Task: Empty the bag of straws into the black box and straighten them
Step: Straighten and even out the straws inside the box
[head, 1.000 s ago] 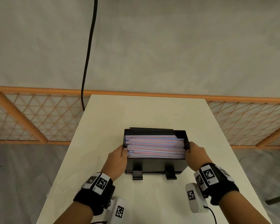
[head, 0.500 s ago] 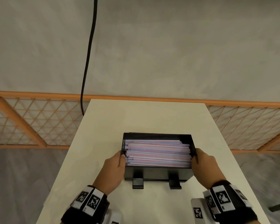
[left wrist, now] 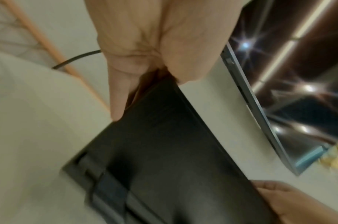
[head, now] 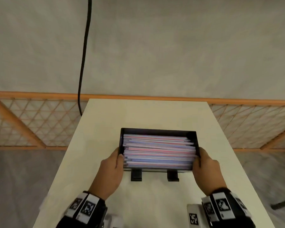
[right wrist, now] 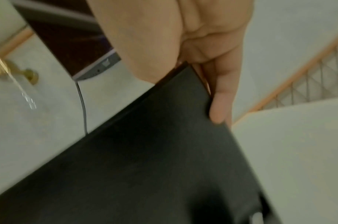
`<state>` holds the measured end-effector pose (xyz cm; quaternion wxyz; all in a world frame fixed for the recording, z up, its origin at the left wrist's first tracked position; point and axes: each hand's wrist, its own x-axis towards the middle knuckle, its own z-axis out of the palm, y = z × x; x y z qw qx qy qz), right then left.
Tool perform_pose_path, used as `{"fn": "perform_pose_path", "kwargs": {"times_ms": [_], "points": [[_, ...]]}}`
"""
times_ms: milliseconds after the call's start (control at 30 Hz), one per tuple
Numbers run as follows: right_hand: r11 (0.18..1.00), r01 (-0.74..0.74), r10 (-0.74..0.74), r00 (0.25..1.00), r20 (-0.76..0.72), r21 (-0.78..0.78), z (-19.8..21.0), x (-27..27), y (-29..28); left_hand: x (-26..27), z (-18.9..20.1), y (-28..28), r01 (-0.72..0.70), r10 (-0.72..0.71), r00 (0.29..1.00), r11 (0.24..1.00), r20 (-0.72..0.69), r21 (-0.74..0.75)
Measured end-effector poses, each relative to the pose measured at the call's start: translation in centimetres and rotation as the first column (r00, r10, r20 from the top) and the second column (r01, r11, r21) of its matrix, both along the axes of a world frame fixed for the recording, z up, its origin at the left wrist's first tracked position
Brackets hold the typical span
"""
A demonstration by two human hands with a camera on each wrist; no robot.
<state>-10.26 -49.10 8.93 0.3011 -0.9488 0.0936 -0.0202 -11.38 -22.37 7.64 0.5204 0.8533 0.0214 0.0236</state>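
Observation:
The black box (head: 158, 131) sits at the middle of the white table (head: 146, 116), full of pink, blue and white straws (head: 158, 150) lying left to right in a rough stack. A few ends are uneven at the right. My left hand (head: 113, 163) grips the box's left wall with the thumb over the rim. On the opposite wall my right hand (head: 204, 165) holds the same way. In the left wrist view the left hand (left wrist: 145, 45) clamps the dark box (left wrist: 164, 151). The right wrist view shows the right hand (right wrist: 183, 37) on the box (right wrist: 145, 166). No bag is in view.
A black cable (head: 85, 55) hangs down the wall behind the table's far left corner. Orange wooden lattice panels (head: 23, 122) run along the wall on both sides. Bare tabletop lies beyond the box and in front of it. A dark object (head: 283, 205) lies on the floor at right.
Both hands keep their grip while the box has tipped so its opening faces me more. The straws have shifted slightly inside.

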Motion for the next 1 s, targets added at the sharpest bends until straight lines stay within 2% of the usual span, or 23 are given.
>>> {"fn": "perform_pose_path", "kwargs": {"times_ms": [333, 433, 633, 700, 800, 900, 1000], "points": [[0.999, 0.011, -0.018, 0.990, -0.141, -0.050, -1.0, 0.8, 0.1, 0.5, -0.1, 0.1, 0.037, -0.030, 0.993, 0.997, -0.110, 0.062], [0.998, -0.005, -0.006, 0.983, -0.184, -0.058, -1.3, 1.0, 0.0, 0.4, -0.4, 0.2, 0.039, -0.033, 0.987, 0.999, -0.159, 0.038], [0.998, -0.015, 0.004, 0.988, -0.152, -0.069, -0.7, 1.3, 0.7, 0.2, -0.7, 0.7, -0.015, 0.016, 0.983, 1.000, -0.182, 0.007], [0.998, -0.024, 0.014, 0.983, -0.181, -0.053, -1.0, 1.2, 0.8, 0.1, -1.1, 0.8, -0.044, 0.044, 0.983, 0.999, -0.178, 0.008], [0.999, 0.021, -0.027, 0.980, -0.199, -0.030, -1.4, 1.5, 0.5, 0.2, -0.9, 0.3, 0.003, 0.001, 0.982, 1.000, -0.190, 0.022], [1.000, 0.006, -0.009, 0.975, -0.222, -0.013, -1.4, 1.4, 0.9, 0.6, -1.6, 0.7, -0.047, 0.055, 0.979, 0.998, -0.198, 0.043], [1.000, -0.004, 0.006, 0.978, -0.207, 0.007, -1.5, 1.4, 1.5, 0.8, -1.8, 1.7, -0.034, 0.044, 0.977, 0.998, -0.207, 0.055]]}}
